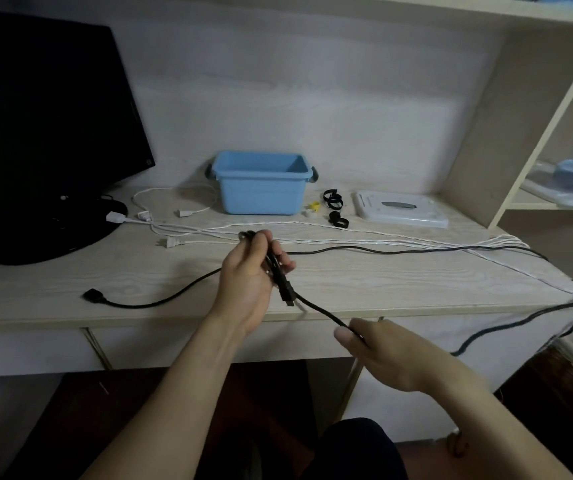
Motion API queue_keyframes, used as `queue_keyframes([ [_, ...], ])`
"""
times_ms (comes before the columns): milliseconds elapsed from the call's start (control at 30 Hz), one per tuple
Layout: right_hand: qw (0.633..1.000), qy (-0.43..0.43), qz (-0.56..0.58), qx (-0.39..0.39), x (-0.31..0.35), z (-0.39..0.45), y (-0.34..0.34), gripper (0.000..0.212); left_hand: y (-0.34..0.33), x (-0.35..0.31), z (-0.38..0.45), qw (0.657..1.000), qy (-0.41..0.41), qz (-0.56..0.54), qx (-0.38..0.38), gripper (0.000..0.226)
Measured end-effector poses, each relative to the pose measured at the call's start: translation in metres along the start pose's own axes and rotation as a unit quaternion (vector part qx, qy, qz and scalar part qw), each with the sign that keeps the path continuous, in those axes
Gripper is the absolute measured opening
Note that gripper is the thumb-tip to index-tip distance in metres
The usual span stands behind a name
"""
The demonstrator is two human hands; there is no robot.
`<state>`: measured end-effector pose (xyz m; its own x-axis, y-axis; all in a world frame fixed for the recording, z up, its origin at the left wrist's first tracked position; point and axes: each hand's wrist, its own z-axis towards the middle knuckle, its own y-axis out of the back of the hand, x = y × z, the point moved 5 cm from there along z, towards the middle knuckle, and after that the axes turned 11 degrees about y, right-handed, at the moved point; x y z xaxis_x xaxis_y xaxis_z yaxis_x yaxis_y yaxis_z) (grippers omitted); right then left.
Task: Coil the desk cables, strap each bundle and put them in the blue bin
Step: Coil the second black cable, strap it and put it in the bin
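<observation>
Pale wood-grain table (70, 271) carries one black monitor (35, 133), one blue plastic bin (260, 192), three black straps (334, 199). Left hand (250, 271) grips the coiled black cable (399, 250); right hand (382, 351) pinches its trailing length.

Coiling a black cable at the desk

The left hand (248, 271) is gripping black cable (316, 308) loops above the desk (174, 271); the right hand (382, 351) is pinching the strand below, the blue bin (260, 195) sitting behind.
</observation>
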<state>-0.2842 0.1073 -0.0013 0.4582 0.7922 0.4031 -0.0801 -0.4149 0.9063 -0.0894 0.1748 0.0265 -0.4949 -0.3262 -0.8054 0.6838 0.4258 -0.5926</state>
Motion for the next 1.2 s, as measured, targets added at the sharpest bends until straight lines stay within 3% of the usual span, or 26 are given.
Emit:
queue_keyframes([
  [100,0.996,0.072,-0.02,-0.054,0.013,0.005,0.005,0.044,-0.002,0.003,-0.001,0.994,-0.035,0.104,-0.01,0.019],
  [367,0.992,0.124,-0.019,0.009,0.019,0.012,-0.002,0.046,-0.021,0.009,0.004,0.964,-0.104,0.245,-0.023,0.021],
  [467,0.984,0.168,0.026,-0.049,0.025,0.01,0.016,0.044,-0.026,0.02,0.008,0.937,-0.059,0.344,0.02,0.022],
  [667,0.953,0.227,0.078,-0.186,0.018,0.006,0.046,0.016,-0.029,0.033,0.004,0.856,0.008,0.506,0.108,0.023],
  [733,0.947,0.238,0.078,-0.2,0.018,0.006,0.049,0.014,-0.034,0.033,0.001,0.852,0.017,0.509,0.118,0.023],
  [933,0.946,0.239,0.173,-0.133,0.016,0.003,0.052,0.019,-0.028,0.032,0.001,0.92,0.01,0.384,0.073,0.012],
  [1000,0.945,0.231,0.198,-0.122,0.014,0.001,0.053,0.022,-0.033,0.034,-0.002,0.928,0.044,0.353,0.107,0.011],
  [1133,0.934,0.227,0.182,-0.209,0.01,-0.003,0.067,0.02,-0.047,0.037,-0.02,0.868,0.155,0.407,0.24,0.012],
  [1200,0.923,0.215,0.186,-0.261,0.005,-0.004,0.075,0.021,-0.048,0.038,-0.025,0.864,0.207,0.378,0.258,0.026],
])
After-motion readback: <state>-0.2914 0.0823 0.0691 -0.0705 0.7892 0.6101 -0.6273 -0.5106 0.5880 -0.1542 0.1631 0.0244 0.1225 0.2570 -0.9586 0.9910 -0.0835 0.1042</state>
